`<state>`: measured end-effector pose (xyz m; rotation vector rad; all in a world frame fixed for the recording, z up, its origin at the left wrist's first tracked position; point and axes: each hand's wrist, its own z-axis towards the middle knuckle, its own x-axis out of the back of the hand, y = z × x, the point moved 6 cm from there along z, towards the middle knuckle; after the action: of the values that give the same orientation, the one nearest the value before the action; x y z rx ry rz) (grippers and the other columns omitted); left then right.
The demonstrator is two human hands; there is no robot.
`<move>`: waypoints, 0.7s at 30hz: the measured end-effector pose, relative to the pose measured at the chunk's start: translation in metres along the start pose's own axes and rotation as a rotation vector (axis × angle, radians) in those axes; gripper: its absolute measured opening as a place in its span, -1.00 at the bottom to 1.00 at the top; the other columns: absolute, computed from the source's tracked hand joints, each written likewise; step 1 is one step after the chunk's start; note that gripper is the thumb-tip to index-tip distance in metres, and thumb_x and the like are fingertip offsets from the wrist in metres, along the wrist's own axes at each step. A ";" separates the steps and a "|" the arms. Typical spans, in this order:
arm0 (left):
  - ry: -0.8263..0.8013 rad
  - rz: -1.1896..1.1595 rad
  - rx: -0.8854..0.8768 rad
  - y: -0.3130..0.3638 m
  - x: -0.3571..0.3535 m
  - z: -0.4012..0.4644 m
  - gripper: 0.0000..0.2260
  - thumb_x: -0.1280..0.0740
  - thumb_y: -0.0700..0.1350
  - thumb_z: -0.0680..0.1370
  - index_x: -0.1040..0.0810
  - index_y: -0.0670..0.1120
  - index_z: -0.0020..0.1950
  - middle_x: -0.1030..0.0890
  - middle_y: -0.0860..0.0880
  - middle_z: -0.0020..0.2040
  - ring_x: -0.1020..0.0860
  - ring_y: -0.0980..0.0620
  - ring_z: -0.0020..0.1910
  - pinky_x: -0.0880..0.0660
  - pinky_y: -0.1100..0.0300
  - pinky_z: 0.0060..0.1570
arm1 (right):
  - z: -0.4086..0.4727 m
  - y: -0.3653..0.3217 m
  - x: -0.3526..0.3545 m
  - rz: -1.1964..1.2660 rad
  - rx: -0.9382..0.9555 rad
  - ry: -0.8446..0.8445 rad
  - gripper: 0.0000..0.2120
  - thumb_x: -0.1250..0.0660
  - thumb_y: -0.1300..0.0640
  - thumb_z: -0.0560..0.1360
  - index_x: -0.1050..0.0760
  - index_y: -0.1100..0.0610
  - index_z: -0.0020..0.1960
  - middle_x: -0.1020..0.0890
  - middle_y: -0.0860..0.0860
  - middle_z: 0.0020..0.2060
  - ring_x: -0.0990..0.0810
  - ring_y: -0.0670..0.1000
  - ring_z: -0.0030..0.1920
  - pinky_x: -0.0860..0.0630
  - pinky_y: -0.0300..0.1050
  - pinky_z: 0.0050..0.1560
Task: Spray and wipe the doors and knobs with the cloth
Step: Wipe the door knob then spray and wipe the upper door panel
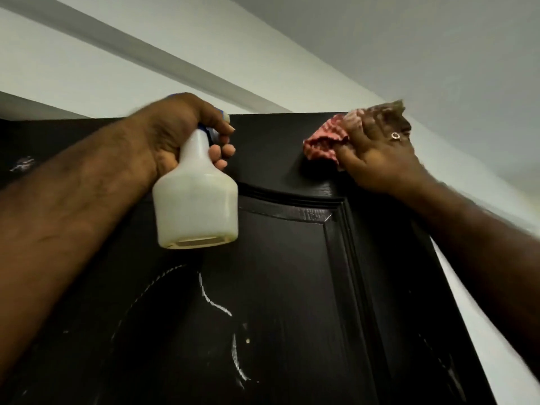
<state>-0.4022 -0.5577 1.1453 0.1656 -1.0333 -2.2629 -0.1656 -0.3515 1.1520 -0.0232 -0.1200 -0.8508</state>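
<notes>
A tall black panelled door [280, 287] fills the lower part of the view, seen from below, with pale streaks on its panel. My left hand [175, 133] grips the neck of a white spray bottle [195, 200] with a blue trigger head, held up in front of the door's top. My right hand [377, 153] presses a red and white cloth [324, 141] flat against the door's upper right corner, fingers spread over it; a ring shows on one finger. No knob is in view.
The white wall [73, 68] and ceiling [409, 39] lie above the door's top edge. A white wall strip [482, 331] runs down the door's right side. Another dark panel [29, 147] stands at the far left.
</notes>
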 end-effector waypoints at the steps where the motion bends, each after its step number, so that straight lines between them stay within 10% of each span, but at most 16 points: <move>1: -0.015 0.002 0.006 0.002 -0.007 0.003 -0.84 -0.37 -0.10 0.59 -0.51 -0.13 -0.14 -0.62 -0.08 -0.30 -0.45 0.14 -0.54 -0.58 0.29 -0.43 | 0.019 0.005 0.004 0.022 -0.047 0.012 -0.28 0.12 -0.41 0.58 0.00 -0.22 0.70 -0.04 0.07 0.73 0.03 0.17 0.72 0.12 0.24 0.68; 6: -0.025 -0.026 0.026 0.008 -0.026 0.007 -0.89 -0.38 -0.11 0.59 -0.54 -0.14 -0.07 -0.64 -0.09 -0.29 -0.48 0.13 -0.53 -0.60 0.27 -0.40 | 0.069 -0.017 0.009 0.018 -0.114 -0.065 -0.37 0.05 -0.34 0.69 -0.01 -0.19 0.72 -0.05 0.06 0.73 -0.06 0.18 0.71 0.20 0.35 0.64; 14: 0.048 -0.058 0.055 -0.024 0.001 0.000 -0.92 -0.41 -0.16 0.55 -0.59 -0.09 0.03 -0.63 -0.11 -0.23 -0.51 0.11 -0.53 -0.60 0.23 -0.44 | -0.053 -0.037 -0.007 -0.017 0.298 -0.042 -0.32 0.20 -0.42 0.62 0.03 -0.27 0.71 0.01 -0.04 0.74 0.12 0.07 0.73 0.20 0.26 0.67; 21: 0.177 -0.111 0.020 -0.023 0.042 -0.017 -0.88 -0.39 -0.18 0.61 -0.61 -0.12 0.13 -0.71 -0.19 -0.03 -0.69 0.02 -0.39 -0.68 0.08 -0.37 | 0.029 -0.055 -0.003 0.067 -0.165 0.012 -0.33 0.11 -0.38 0.66 0.03 -0.19 0.72 0.06 0.13 0.73 0.03 0.29 0.70 0.31 0.46 0.60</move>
<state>-0.4404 -0.5821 1.1230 0.4332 -0.9742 -2.2890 -0.2114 -0.3833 1.1792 -0.1765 -0.0375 -0.7921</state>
